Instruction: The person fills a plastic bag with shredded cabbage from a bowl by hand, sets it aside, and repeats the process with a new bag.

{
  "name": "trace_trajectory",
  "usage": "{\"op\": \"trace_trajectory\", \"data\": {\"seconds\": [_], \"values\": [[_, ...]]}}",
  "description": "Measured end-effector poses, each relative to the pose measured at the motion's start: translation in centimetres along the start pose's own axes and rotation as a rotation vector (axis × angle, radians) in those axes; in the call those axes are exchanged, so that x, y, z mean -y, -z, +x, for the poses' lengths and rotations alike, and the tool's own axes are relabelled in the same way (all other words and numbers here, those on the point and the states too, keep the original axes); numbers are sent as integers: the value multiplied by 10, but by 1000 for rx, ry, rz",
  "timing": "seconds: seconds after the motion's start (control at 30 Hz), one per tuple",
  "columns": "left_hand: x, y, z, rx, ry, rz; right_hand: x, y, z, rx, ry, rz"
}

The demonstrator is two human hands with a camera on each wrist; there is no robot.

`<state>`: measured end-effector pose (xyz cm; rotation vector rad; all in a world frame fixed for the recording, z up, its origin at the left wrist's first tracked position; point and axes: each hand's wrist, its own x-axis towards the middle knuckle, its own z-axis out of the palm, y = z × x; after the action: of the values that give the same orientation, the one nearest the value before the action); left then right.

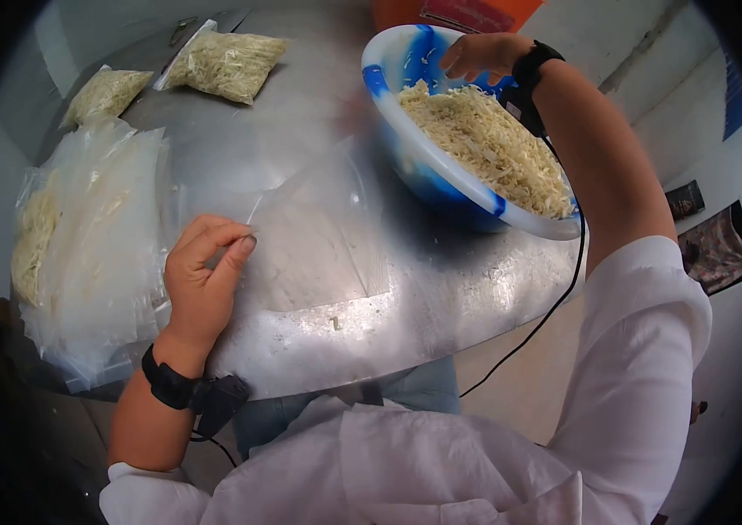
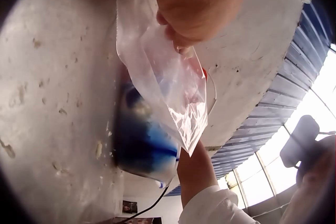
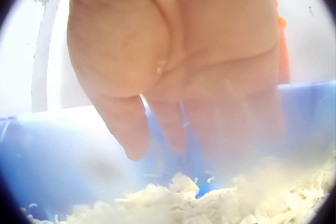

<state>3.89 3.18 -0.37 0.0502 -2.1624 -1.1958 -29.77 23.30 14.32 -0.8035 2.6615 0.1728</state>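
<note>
My left hand (image 1: 200, 276) pinches the edge of a clear plastic bag (image 1: 314, 236) between thumb and fingers. In the left wrist view the bag (image 2: 157, 71) hangs thin and flat from the fingertips. At the upper right my right hand (image 1: 486, 57) is over the far side of a blue-and-white basin (image 1: 419, 140). The basin holds a heap of pale shredded vegetable (image 1: 493, 144). From the right wrist, the hand (image 3: 178, 50) shows its palm, with fingers pointing down just above the shreds (image 3: 157, 203) and nothing gripped.
A stack of clear bags (image 1: 108, 236) lies at the left of the metal table (image 1: 275, 359). Two filled bags, one larger (image 1: 231, 66) and one smaller (image 1: 108, 94), lie farther back. Behind the basin stands an orange container (image 1: 388, 13). A black cable (image 1: 546, 311) hangs from the right wrist.
</note>
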Motion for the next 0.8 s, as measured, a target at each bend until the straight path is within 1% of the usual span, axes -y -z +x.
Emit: {"op": "trace_trajectory", "data": {"seconds": [0.07,0.2,0.27,0.33,0.4,0.43,0.47,0.53,0.67,0.73,0.77,0.8], "values": [[0,1,0,-16,-3,1,1,-5,19,80,-34,-20],[-2,0,0,-4,22,-29,2,-23,52,142,-38,-47],[-1,0,1,-7,19,-39,4,-31,64,217,60,77],[-2,-1,2,12,3,-31,9,-41,68,183,65,110],[-3,-2,2,10,12,-23,24,-42,60,268,156,158],[-4,-1,3,9,18,-12,28,-47,60,270,145,236],[-4,0,3,5,16,-13,34,-48,54,267,146,231],[-1,1,2,-3,-36,20,43,-49,37,291,276,72],[5,2,2,-11,-61,23,61,-44,-9,238,231,61],[7,3,3,-13,-87,44,59,-44,-27,323,240,65],[7,3,2,-2,-90,38,54,-50,-27,290,288,27],[7,3,2,-14,-83,43,44,-52,-32,293,278,34]]}}
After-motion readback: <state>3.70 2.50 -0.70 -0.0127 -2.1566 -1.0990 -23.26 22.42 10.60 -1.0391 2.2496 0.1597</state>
